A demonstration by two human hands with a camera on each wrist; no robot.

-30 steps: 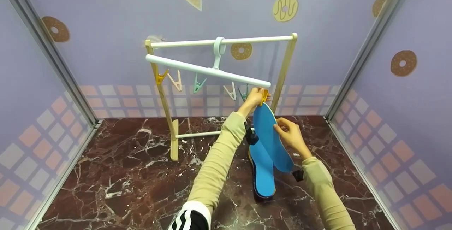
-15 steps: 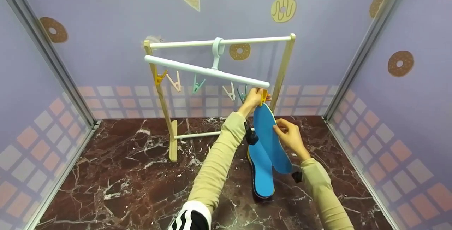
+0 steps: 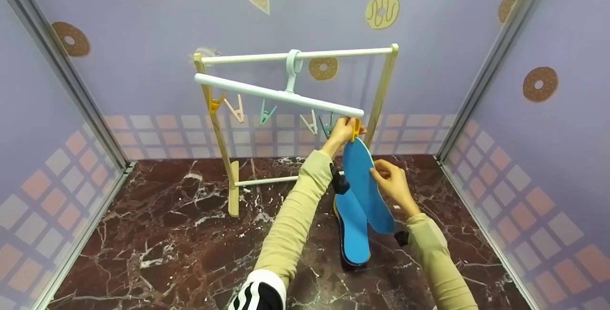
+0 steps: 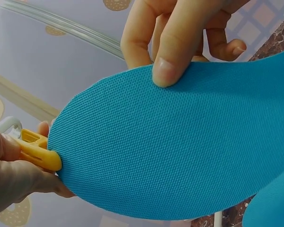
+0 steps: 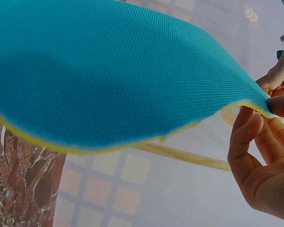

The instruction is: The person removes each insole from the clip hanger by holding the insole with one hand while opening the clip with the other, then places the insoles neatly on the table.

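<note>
A blue insole (image 3: 360,172) with a yellow edge is held up below the right end of the white hanger bar (image 3: 279,95). My left hand (image 3: 342,130) pinches the yellow clothespin (image 3: 356,130) at that end, and the clip's tip meets the insole's top edge in the left wrist view. Between thumb and fingers, my right hand (image 3: 391,181) pinches the insole's right side; the thumb (image 4: 166,72) lies on its blue face. A second blue insole (image 3: 355,243) lies below on the dark marble surface, partly covered by the raised one.
Several other clothespins hang along the bar, among them an orange one (image 3: 216,104) and a green one (image 3: 267,112). The hanger hooks over the top rail (image 3: 343,53) of a wooden rack (image 3: 220,148). Patterned walls (image 3: 548,157) enclose the marble surface (image 3: 181,253).
Almost nothing differs. Both hands keep their grips on the clothespin and the insole, and the view shifts only slightly.
</note>
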